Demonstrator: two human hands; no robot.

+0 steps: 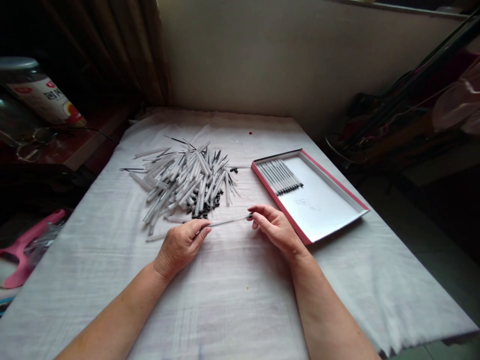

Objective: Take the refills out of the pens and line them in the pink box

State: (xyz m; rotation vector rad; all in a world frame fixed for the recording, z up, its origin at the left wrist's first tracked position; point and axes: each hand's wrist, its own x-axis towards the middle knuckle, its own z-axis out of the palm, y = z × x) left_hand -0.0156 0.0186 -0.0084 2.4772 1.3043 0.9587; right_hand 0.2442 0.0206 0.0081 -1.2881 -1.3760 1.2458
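Note:
A clear pen barrel [229, 220] is stretched between my two hands, just above the cloth. My left hand [183, 245] pinches its left end. At the other end, the fingertips of my right hand [275, 227] close on the barrel's dark tip. Behind my left hand lies a loose heap of translucent pen barrels [187, 175], with thin dark refills and small black pen parts [204, 205] mixed in. To the right, a shallow box lid [287, 212] with red sides holds a row of pens [279, 177], their black ends toward me.
A white cloth [225, 310] covers the table. A tiny red bit [250, 133] lies near the far edge. At the left stand a large lidded jar [45, 95] on a side table and a pink plastic object [30, 240]. A wall [240, 60] rises behind.

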